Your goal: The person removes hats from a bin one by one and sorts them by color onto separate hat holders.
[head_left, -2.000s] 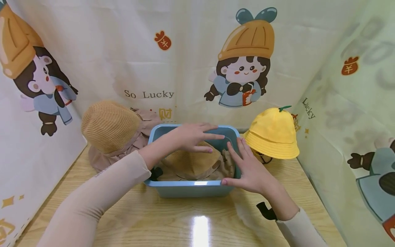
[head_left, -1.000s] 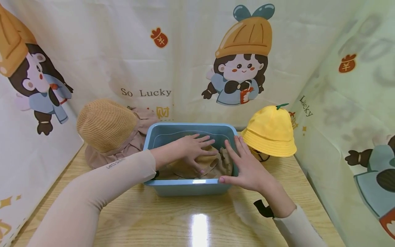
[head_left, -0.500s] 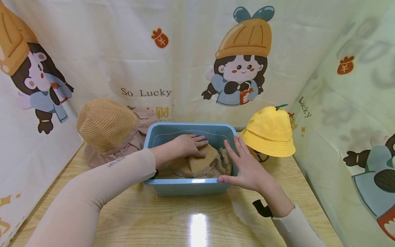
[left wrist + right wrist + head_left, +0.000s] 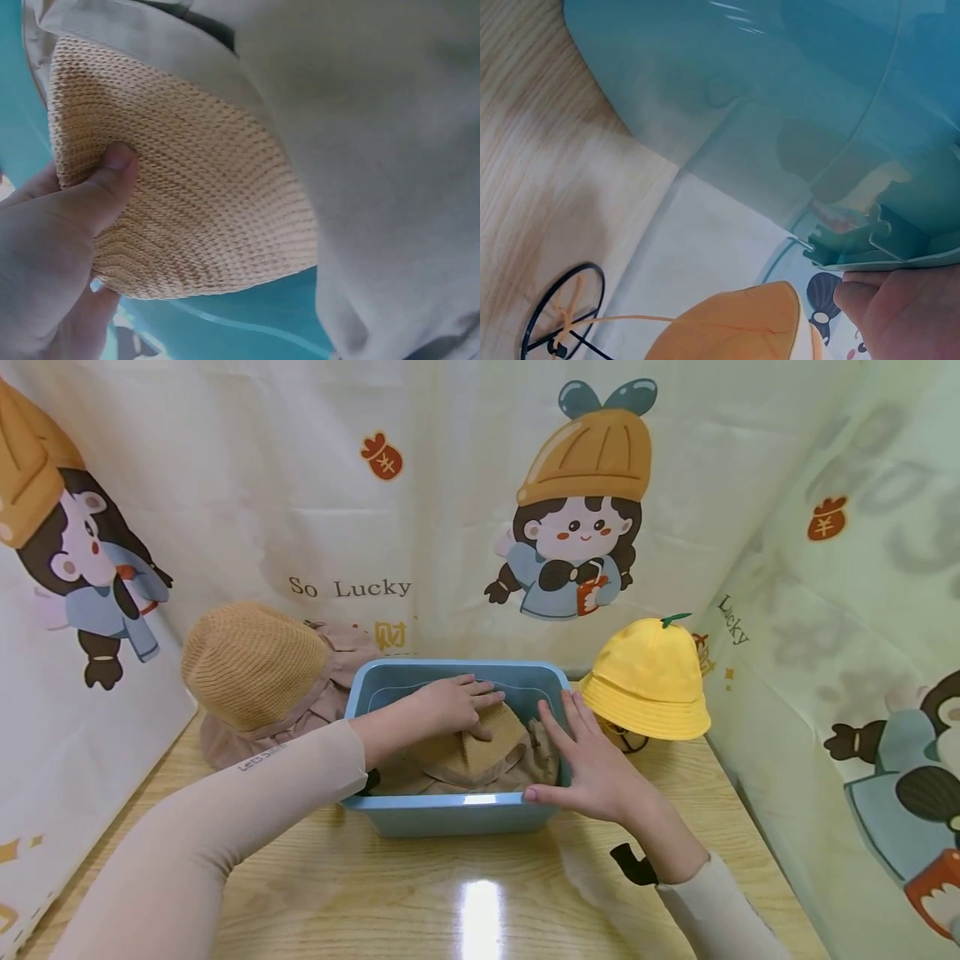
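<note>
A sun hat (image 4: 491,745) with a tan knitted crown and beige cloth brim lies inside the blue plastic basin (image 4: 465,820). My left hand (image 4: 442,708) reaches over the basin's left side and pinches the crown. In the left wrist view, the thumb of that left hand (image 4: 56,244) lies on the knit, with the other fingers behind its edge. My right hand (image 4: 600,774) rests on the basin's right rim, fingers spread and straight, thumb at the front rim. The right wrist view catches part of this right hand (image 4: 915,311) at the rim.
Left of the basin stands a similar tan knitted hat (image 4: 255,664) with a mauve-beige cloth brim. On the right, a yellow bucket hat (image 4: 648,681) with a green sprout sits on a black wire stand (image 4: 562,311). Printed curtains (image 4: 450,510) enclose the wood-grain table (image 4: 405,893).
My left hand has come down from above the basin, spread over the hat, then drawn back left and now pinches the crown. My right hand has stayed on the rim.
</note>
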